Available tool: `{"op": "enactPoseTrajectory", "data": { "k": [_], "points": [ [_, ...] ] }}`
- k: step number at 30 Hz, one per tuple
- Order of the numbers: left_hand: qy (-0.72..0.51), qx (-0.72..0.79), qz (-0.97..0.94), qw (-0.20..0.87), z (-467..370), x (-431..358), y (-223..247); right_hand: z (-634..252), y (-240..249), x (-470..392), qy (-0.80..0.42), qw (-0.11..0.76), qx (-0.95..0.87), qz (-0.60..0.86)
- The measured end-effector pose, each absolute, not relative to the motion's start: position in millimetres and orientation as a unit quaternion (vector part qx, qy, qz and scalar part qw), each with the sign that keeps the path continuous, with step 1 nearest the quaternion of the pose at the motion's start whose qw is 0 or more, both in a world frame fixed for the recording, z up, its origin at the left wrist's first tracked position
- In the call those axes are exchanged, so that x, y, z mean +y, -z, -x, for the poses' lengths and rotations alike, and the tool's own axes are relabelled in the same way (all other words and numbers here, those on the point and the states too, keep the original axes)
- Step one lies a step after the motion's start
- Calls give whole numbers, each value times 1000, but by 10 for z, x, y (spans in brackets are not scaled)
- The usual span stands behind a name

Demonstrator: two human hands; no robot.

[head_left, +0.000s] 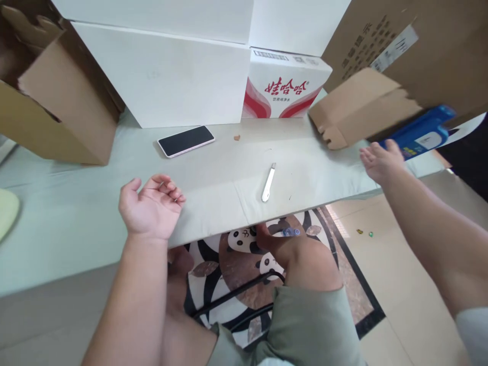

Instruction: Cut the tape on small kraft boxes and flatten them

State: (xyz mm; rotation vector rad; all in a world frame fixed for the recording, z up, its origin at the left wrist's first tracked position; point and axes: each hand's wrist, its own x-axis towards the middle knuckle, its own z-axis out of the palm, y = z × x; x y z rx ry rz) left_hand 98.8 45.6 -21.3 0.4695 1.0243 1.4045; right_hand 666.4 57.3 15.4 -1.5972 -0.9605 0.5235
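My left hand (150,206) rests palm up near the front edge of the pale table (68,218), fingers loosely curled and holding nothing. My right hand (381,161) reaches out to the right, fingers spread, its fingertips at a blue packet (423,131) by the table's right end; whether it grips the packet is unclear. A small white utility knife (269,182) lies between the hands near the front edge. A black phone (186,141) in a pink case lies face up further back.
Large white boxes (163,71) and a red-printed white carton (284,86) stand along the back. Open brown cardboard boxes sit at the left (64,101) and right (366,104). My knees and a panda-patterned mat (236,254) show below the table edge.
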Motion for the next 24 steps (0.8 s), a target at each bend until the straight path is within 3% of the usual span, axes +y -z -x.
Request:
{"op": "enactPoseTrajectory", "data": {
  "k": [5, 11, 19, 24],
  "points": [
    [-613, 441, -175, 631, -1005, 483, 207, -6348, 204, 897, -288, 526, -309, 738],
    [-633, 410, -176, 632, -926, 423, 168, -5717, 325, 738, -325, 474, -337, 746],
    [-689, 360, -78, 624, -673, 232, -14, -4138, -9, 1206, -359, 380, -529, 668],
    [-710, 339, -50, 615, -478, 184, -47, -2575, -218, 1512, -297, 267, -781, 480]
  ]
}}
